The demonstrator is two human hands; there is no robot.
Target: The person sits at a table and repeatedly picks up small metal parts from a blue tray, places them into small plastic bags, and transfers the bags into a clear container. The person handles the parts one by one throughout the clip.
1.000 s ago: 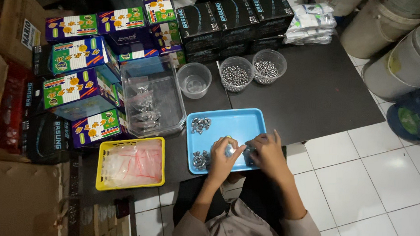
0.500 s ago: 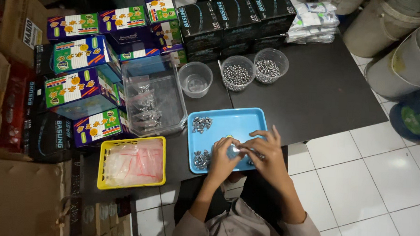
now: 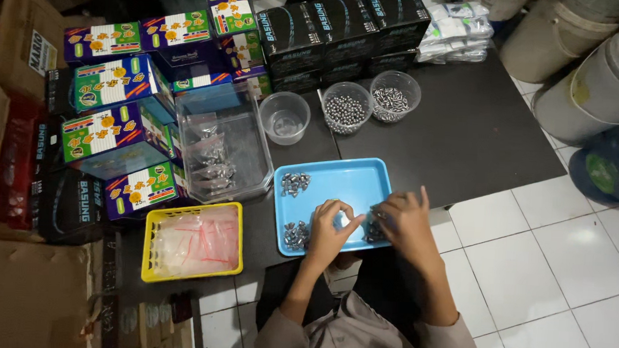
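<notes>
A person seated at the near edge of a low black desk (image 3: pixel 464 139) works with both hands over a shallow blue tray (image 3: pixel 344 182), which sits at that edge within easy reach. The left hand (image 3: pixel 329 229) hovers over the tray's near middle with thumb and forefinger drawn close together, seemingly pinching something too small to make out. The right hand (image 3: pixel 406 220) rests on a heap of small metal pieces (image 3: pixel 375 229) at the tray's near right corner, fingers bent and slightly spread; whether it grips any piece cannot be told. Two more heaps lie sorted apart in the tray, one (image 3: pixel 295 182) at the far left corner, one (image 3: pixel 296 234) at the near left corner. Supplies stand in a row beyond the tray, apparently so each can be reached by hand: an empty clear cup (image 3: pixel 284 117), a cup of steel balls (image 3: pixel 346 107) and a cup of small metal parts (image 3: pixel 394 95). To the left, a clear plastic bin (image 3: pixel 222 144) holds filled bags, and a yellow basket (image 3: pixel 194 241) at the near left corner holds empty zip bags. Colourful cartons (image 3: pixel 113 127) and black boxes (image 3: pixel 343 29) line the far and left edges
</notes>
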